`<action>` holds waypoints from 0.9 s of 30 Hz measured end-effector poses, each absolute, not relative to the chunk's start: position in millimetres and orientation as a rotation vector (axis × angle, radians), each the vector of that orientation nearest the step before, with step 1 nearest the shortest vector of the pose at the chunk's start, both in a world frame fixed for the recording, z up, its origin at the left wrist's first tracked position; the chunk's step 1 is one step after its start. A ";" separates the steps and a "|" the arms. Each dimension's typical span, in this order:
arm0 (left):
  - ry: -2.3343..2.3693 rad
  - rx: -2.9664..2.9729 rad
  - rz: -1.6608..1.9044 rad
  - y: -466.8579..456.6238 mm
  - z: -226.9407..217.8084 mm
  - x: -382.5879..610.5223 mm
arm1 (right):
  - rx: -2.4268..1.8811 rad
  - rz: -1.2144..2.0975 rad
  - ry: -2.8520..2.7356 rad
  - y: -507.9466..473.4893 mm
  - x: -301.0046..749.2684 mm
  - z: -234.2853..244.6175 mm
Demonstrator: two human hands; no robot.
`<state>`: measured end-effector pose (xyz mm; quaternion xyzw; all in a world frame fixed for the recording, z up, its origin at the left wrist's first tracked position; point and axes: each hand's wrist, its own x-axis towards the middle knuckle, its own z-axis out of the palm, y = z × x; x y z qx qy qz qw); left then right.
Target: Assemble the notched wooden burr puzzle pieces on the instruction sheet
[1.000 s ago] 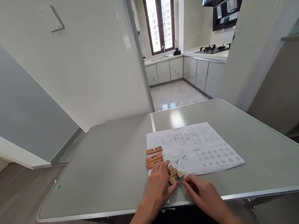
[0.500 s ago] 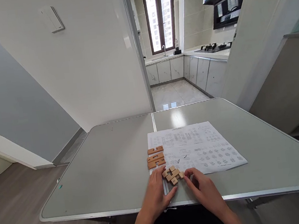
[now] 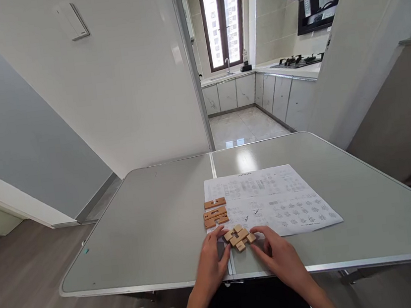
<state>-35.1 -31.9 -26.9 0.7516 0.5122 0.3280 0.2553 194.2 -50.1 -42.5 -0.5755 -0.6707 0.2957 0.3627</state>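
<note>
Draws thumb of left hand (image 3: 211,258) back from near side of wooden blocks (image 3: 239,236), lying between fingers of left and right hand (image 3: 281,256); leaves left fingers parted; cannot tell if gripping with right ones.

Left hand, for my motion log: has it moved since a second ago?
Yes, the left hand has shifted left against the table seam.

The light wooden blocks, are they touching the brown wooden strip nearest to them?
Apart: the head view shows white paper between the light wooden blocks and the nearest brown wooden strip.
</note>
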 end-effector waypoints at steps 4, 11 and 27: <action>1.413 2.011 0.915 -32.8 -25.9 -34.7 | -1.485 0.796 -1.747 -51.0 193.5 -39.9; 1.430 1.967 0.950 -32.0 -28.5 -35.1 | -1.412 0.914 -1.760 -51.4 198.3 -39.0; 1.434 1.350 1.137 -27.5 -9.4 -36.4 | -1.151 1.253 -1.463 -46.9 218.8 -30.3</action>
